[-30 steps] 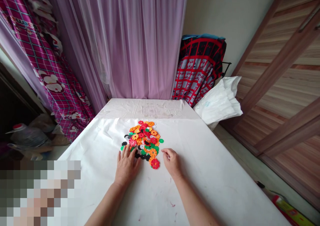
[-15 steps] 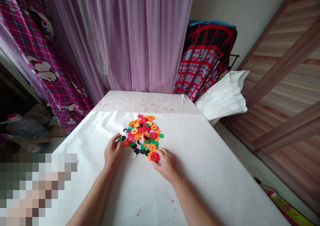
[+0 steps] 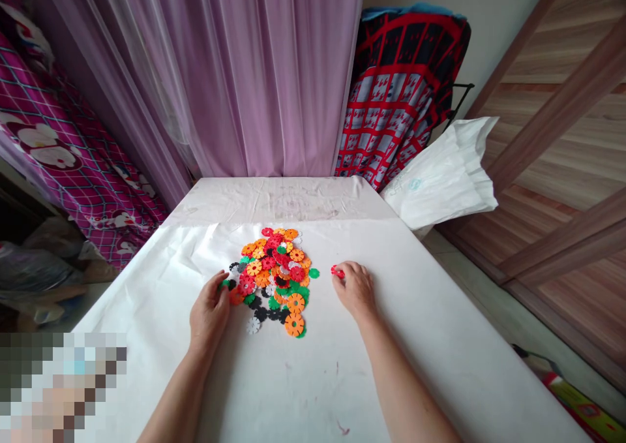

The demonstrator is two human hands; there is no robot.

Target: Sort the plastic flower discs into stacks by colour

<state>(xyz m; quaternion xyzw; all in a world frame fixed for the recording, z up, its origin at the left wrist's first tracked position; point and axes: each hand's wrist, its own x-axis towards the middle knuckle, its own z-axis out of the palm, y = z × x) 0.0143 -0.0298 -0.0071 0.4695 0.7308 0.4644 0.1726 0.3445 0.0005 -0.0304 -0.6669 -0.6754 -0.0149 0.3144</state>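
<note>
A pile of notched plastic snowflake discs (image 3: 263, 278) in red, orange, green, black and white lies mid-table. At its right, apart from the heap, my right hand (image 3: 357, 290) pinches a red snowflake disc (image 3: 338, 271) between thumb and fingers. My left hand (image 3: 209, 309) rests against the pile's left edge, fingers closed around a green snowflake disc (image 3: 225, 284); its fingertips partly cover that piece. Near the left fingers lie black and orange discs. One green disc (image 3: 313, 273) sits just off the heap's right side, between the pile and my right hand.
A white cloth covers the table (image 3: 303, 391), wrinkled at the left. Beyond the right edge stands a white bag (image 3: 440, 175). Purple curtains (image 3: 274, 71) hang behind the far edge, and a wooden wardrobe (image 3: 552, 143) is at the right. A pixelated patch hides the lower left corner.
My right hand has moved from the pile's near right edge out to the right and away from me, carrying the red disc. The left hand stays by the pile. The view has shifted slightly.
</note>
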